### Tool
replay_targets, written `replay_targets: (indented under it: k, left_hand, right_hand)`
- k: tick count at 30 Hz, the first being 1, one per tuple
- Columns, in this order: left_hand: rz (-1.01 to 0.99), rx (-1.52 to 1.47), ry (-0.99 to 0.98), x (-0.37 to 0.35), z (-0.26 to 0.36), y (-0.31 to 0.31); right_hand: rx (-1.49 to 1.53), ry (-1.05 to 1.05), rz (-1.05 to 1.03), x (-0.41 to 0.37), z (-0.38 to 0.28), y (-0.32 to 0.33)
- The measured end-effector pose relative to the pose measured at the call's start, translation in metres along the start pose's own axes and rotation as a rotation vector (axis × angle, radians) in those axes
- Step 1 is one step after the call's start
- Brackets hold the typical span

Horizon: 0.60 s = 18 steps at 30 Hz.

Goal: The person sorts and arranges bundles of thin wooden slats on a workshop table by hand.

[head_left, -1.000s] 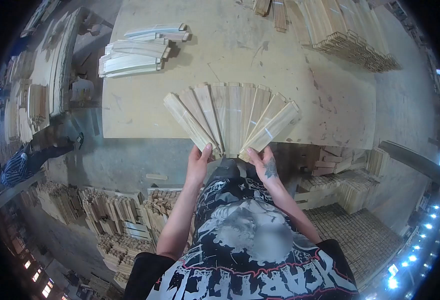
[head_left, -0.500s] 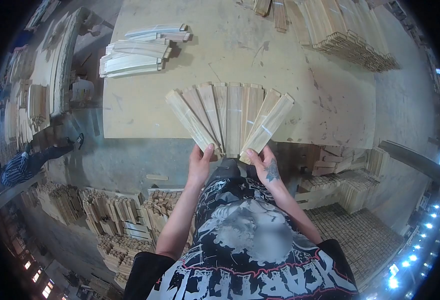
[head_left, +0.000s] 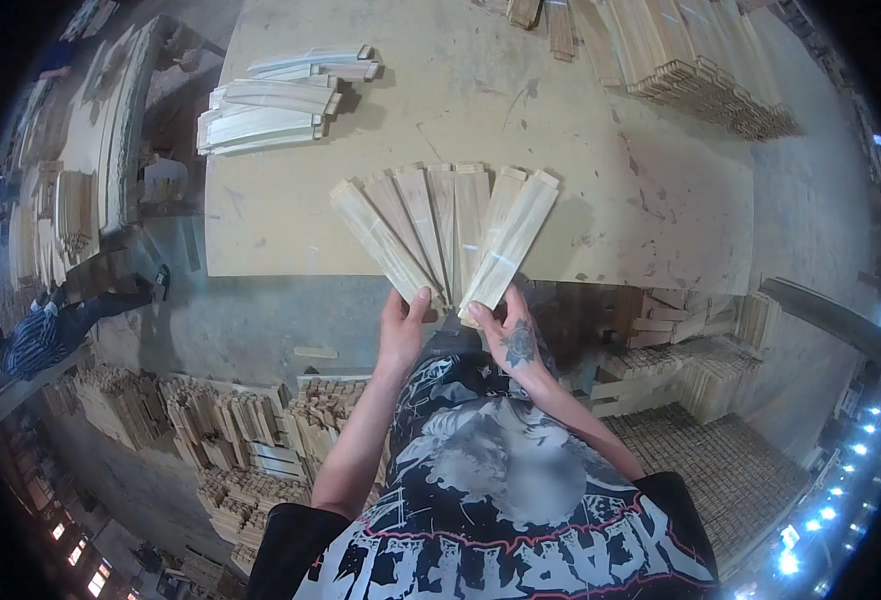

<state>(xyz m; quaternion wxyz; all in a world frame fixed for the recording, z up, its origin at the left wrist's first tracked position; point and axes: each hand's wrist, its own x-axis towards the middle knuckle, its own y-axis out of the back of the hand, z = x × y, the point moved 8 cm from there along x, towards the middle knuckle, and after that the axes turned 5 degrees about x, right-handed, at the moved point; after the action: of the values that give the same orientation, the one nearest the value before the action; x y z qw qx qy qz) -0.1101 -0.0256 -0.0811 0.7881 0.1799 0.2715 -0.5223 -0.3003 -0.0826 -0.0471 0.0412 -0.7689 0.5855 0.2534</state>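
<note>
Several thin wooden slats [head_left: 441, 215] are spread like a fan over the near edge of the big work board [head_left: 661, 230]. My left hand [head_left: 404, 320] grips the lower end of the leftmost slats, thumb on top. The lower end of the rightmost slats [head_left: 511, 240] is held in my right hand [head_left: 501, 325], also with the thumb on top. Between the two hands the lower ends of the slats come close together. The fingers under the wood are hidden.
A loose pile of pale slats [head_left: 271, 110] lies at the board's upper left, and a large stack [head_left: 701, 90] at its upper right. Below the board stand more wood stacks [head_left: 226, 425] and a slatted pallet load [head_left: 711, 470]. Another person [head_left: 46, 335] is at the far left.
My right hand has moved left with the rightmost slats, so the fan is narrower and its right side overlaps more. My left hand has hardly moved.
</note>
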Motion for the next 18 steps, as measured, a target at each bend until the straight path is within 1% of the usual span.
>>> replay_targets:
  k: [2,5,8,11,12,14,17,18]
  left_hand:
    - [-0.013,0.026,0.008,-0.002,0.002,0.0]
    - [-0.018,0.118,-0.065,-0.002,0.002,0.0]
    - [-0.007,0.084,-0.106,-0.002,0.004,0.0]
    - [-0.019,0.073,-0.047,0.001,0.001,0.005]
    - [-0.02,0.067,-0.023,-0.001,0.002,0.006]
    - [-0.024,0.056,0.023,-0.004,0.007,0.006]
    - [-0.029,0.025,-0.028,-0.001,0.004,0.007]
    - [-0.037,0.008,-0.008,0.0,0.002,0.007]
  right_hand:
    - [-0.156,0.024,0.006,0.0,-0.009,0.001]
    - [-0.142,0.04,-0.013,0.002,-0.007,0.0]
    - [0.248,-0.068,-0.071,0.005,0.012,-0.005]
    - [0.538,-0.136,-0.129,0.004,0.021,-0.002]
    - [0.524,-0.156,-0.138,0.005,0.025,0.003]
    - [0.512,-0.202,-0.092,0.003,0.026,0.017]
    - [0.515,-0.224,-0.025,0.006,0.027,0.036]
    - [0.514,-0.241,-0.009,0.005,0.024,0.042]
